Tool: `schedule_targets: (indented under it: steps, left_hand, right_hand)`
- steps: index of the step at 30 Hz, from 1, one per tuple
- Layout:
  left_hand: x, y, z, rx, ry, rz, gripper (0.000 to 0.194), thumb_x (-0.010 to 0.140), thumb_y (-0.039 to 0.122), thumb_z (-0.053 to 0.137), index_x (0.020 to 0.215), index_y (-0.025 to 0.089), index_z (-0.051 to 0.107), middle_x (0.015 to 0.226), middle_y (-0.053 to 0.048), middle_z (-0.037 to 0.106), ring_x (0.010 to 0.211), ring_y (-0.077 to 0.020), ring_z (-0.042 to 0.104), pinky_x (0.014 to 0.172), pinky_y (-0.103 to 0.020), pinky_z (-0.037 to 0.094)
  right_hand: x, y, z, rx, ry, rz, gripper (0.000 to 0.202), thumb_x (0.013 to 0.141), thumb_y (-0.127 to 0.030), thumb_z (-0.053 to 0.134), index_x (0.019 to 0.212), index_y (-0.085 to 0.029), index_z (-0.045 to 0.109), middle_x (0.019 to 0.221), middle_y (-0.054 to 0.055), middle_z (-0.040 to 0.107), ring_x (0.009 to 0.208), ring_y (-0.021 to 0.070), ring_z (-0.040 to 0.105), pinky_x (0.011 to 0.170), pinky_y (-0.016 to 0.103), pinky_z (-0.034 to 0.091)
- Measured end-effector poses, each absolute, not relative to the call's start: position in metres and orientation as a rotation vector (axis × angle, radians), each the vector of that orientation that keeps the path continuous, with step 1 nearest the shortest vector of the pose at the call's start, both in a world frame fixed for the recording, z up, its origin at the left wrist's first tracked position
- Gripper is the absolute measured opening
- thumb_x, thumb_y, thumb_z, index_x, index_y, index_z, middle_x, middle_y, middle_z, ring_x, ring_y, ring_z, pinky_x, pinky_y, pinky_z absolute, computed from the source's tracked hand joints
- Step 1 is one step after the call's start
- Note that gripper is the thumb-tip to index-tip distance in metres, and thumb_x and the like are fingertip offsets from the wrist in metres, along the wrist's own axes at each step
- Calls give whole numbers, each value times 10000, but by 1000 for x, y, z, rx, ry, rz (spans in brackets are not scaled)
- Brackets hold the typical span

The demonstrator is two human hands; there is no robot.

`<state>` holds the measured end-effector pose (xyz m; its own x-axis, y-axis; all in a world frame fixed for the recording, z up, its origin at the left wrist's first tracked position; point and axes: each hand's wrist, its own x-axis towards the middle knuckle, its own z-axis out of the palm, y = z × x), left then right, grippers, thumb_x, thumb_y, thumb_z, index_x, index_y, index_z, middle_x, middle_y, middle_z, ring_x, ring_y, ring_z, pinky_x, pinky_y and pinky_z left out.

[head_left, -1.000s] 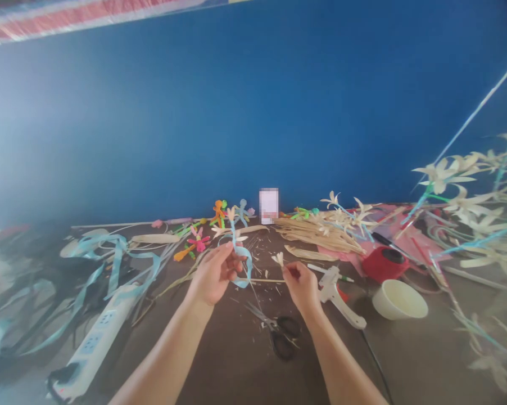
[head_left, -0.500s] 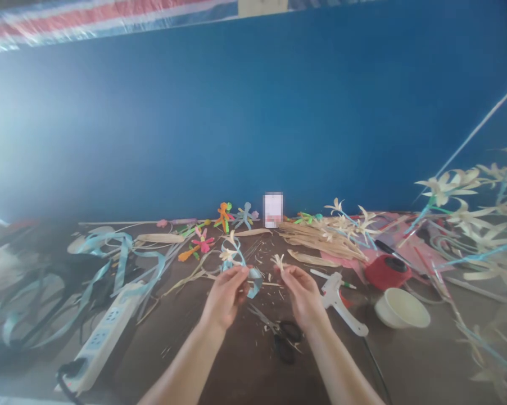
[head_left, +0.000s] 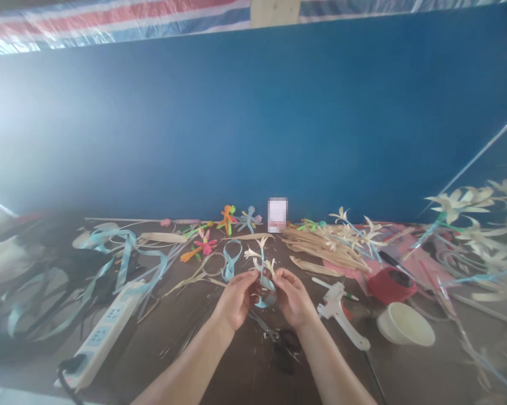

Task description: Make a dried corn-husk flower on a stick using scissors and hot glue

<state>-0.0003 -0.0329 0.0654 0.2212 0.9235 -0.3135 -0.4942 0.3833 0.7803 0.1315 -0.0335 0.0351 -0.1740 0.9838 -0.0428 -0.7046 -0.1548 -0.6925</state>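
Near the middle of the table, my left hand (head_left: 236, 297) is closed around a thin stem wrapped in pale blue ribbon, with small cream flowers (head_left: 252, 254) at its top. A loop of blue ribbon (head_left: 265, 301) hangs between my hands. My right hand (head_left: 294, 292) pinches the base of another small cream flower (head_left: 270, 266) close beside that stem; fingers hide whether the two touch. Below my hands lie dark-handled scissors (head_left: 284, 343), partly covered by the right wrist. A separate twist of blue ribbon (head_left: 230, 261) lies just beyond my left hand.
On the right are a white glue gun (head_left: 342, 318), a white bowl (head_left: 405, 324), a red object (head_left: 392, 286) and dried husks (head_left: 321, 244). A power strip (head_left: 105, 332) and loose ribbon (head_left: 129, 247) lie left. Colourful fuzzy figures (head_left: 227, 219) stand along the blue wall (head_left: 253, 124).
My hands have come closer together. The ribbon-wrapped stem has moved right, and the flower in my right hand is now beside it. The view has tilted slightly.
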Motion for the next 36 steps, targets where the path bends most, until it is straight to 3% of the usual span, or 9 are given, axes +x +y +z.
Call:
schedule_targets:
  steps: [5,12,19,27,33,36]
  left_hand:
    - [4,-34,62,662,831,1005,227,657,210,668,860,113,639,717,-39,636,572,-97,561,543,-205,412]
    - [18,-38,56,575,878,1092,171,649,182,661,804,130,612,648,-7,621,454,-68,491,447,-197,395]
    - [28,-35,58,311,737,1049,116,689,146,612,792,94,607,691,-36,625,463,-40,453,407,-147,366]
    - [20,-27,54,247,619,942,133,753,156,561,867,97,598,864,-108,648,522,-61,516,481,-165,458]
    - [5,-17,59,268,707,1047,90,743,131,577,818,92,607,603,-33,602,481,-59,521,465,-151,477]
    - [-13,-15,70,271,756,1117,117,760,108,548,861,93,606,571,-8,576,470,-59,532,457,-151,493]
  right_hand:
    - [134,-33,32,-601,-593,1650,139,695,-242,652,646,-164,548,664,-10,591,517,78,486,492,188,396]
    - [129,-36,35,-728,-567,1431,172,732,-298,615,707,-180,492,604,-33,587,412,60,479,349,143,339]
    - [129,-34,32,-822,-573,1244,197,743,-325,601,725,-185,465,587,-35,592,530,122,592,449,200,459]
    - [133,-31,33,-883,-612,1208,216,740,-339,601,703,-174,465,542,-45,580,375,52,458,328,130,301]
    - [144,-32,32,-914,-670,1265,209,731,-340,604,702,-187,464,597,-19,625,444,100,525,383,184,394]
    - [155,-36,28,-994,-704,1340,225,719,-349,612,706,-185,459,620,-9,638,415,98,522,405,211,423]
